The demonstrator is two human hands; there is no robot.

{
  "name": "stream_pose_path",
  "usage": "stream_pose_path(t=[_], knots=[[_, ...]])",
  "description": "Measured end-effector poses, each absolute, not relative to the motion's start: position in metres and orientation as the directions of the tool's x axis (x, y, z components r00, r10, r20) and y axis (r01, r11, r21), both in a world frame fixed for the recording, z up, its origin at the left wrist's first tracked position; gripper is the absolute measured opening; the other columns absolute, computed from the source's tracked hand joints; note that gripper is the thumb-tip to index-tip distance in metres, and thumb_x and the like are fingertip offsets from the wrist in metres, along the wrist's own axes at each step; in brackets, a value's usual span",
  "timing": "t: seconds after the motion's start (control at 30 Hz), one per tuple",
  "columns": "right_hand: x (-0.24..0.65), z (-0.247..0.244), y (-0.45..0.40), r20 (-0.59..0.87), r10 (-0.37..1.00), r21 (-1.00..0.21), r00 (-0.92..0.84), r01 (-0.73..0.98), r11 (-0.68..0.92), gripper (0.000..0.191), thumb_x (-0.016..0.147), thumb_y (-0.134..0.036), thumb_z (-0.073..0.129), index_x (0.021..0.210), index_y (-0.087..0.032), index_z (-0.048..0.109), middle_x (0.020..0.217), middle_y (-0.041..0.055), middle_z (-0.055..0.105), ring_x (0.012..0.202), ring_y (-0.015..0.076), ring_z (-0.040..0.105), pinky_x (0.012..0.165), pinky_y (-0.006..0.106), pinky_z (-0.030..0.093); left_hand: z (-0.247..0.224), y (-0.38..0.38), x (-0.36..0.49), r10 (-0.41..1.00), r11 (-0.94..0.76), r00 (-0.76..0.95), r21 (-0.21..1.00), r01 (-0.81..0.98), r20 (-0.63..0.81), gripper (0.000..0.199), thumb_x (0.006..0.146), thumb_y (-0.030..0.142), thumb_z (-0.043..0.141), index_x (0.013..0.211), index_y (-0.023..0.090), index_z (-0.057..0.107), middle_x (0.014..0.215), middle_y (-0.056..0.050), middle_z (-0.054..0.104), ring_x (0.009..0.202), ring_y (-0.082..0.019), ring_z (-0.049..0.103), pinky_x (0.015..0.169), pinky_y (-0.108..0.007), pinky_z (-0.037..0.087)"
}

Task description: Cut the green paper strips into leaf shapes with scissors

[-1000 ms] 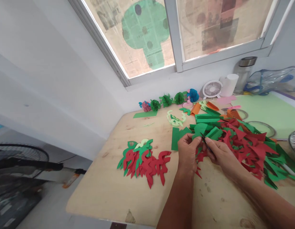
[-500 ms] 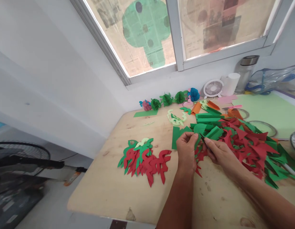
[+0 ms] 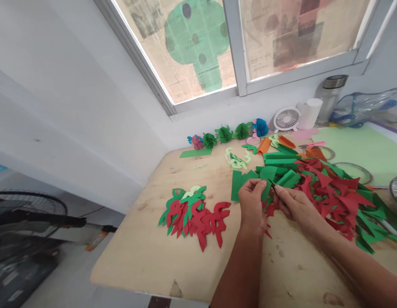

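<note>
My left hand (image 3: 251, 199) pinches a piece of green paper (image 3: 268, 173) between thumb and fingers. Close beside it, my right hand (image 3: 291, 202) is closed round small scissors, mostly hidden by the fingers; their dark blades (image 3: 272, 183) point at the green paper. Just right of my hands lies a heap of red paper scraps (image 3: 338, 192), with green scraps (image 3: 371, 224) mixed in and around it. To the left, a loose pile of wavy red cut-outs (image 3: 198, 222) and green cut-outs (image 3: 171, 205) rests on the wooden table (image 3: 147, 252).
Folded paper turtles (image 3: 224, 134) line the wall by a small white fan (image 3: 287, 119) and a glass bottle (image 3: 329, 100). Pale green cut-outs (image 3: 238, 161) lie behind my hands. A light green sheet (image 3: 352, 147) covers the back right. A black floor fan (image 3: 28, 214) stands left of the table.
Both hands stay almost in place. The green paper has shifted and turned slightly between them, and my left hand is tilted a little differently.
</note>
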State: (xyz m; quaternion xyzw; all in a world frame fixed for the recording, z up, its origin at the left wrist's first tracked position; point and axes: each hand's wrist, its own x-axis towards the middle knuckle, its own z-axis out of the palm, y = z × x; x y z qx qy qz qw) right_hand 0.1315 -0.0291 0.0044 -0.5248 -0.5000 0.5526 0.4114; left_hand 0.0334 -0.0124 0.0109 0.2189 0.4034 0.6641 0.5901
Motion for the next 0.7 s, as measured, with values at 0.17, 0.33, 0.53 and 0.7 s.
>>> stream_pose_path(t=[0.17,0.33,0.53,0.7], knots=[[0.1312,0.0048,-0.0291,-0.160,0.981,-0.985,-0.109,0.084,-0.151,0.046,0.080,-0.058,0.041,0.055,-0.019,0.043,0.042,-0.0080,0.025,0.039,0.0069,0.018,0.039,0.022,0.013,0.0127,-0.0127,0.0336,0.956,-0.006,-0.247,0.828,-0.560,-0.160,0.013,0.058,0.016,0.066,0.054,0.014,0.053,0.052,0.004,0.050,0.049,-0.005,0.044,0.054,-0.019,0.037],[0.1310,0.0039,-0.0289,-0.166,0.979,-0.984,-0.117,0.084,-0.157,0.047,0.079,-0.059,0.041,0.055,-0.019,0.042,0.041,-0.0079,0.025,0.038,0.0068,0.018,0.039,0.023,0.013,0.0119,-0.0124,0.0337,0.955,-0.002,-0.247,0.830,-0.557,-0.164,0.015,0.059,0.019,0.067,0.055,0.014,0.054,0.052,0.004,0.051,0.048,-0.005,0.045,0.053,-0.019,0.037],[0.1317,0.0038,-0.0283,-0.159,0.980,-0.985,-0.121,0.089,-0.148,0.048,0.078,-0.061,0.041,0.055,-0.019,0.044,0.041,-0.0080,0.025,0.038,0.0068,0.018,0.038,0.022,0.014,0.0139,-0.0130,0.0333,0.956,0.014,-0.234,0.820,-0.572,-0.179,0.016,0.057,0.019,0.068,0.055,0.014,0.054,0.051,0.004,0.051,0.047,-0.005,0.045,0.052,-0.020,0.037],[0.1337,0.0014,-0.0264,-0.164,0.978,-0.983,-0.132,0.103,-0.150,0.048,0.077,-0.062,0.041,0.056,-0.019,0.044,0.041,-0.0081,0.026,0.038,0.0069,0.019,0.038,0.022,0.014,0.0143,-0.0123,0.0330,0.959,0.044,-0.195,0.784,-0.620,-0.208,0.015,0.057,0.017,0.067,0.055,0.014,0.053,0.050,0.004,0.051,0.046,-0.005,0.046,0.052,-0.019,0.037]])
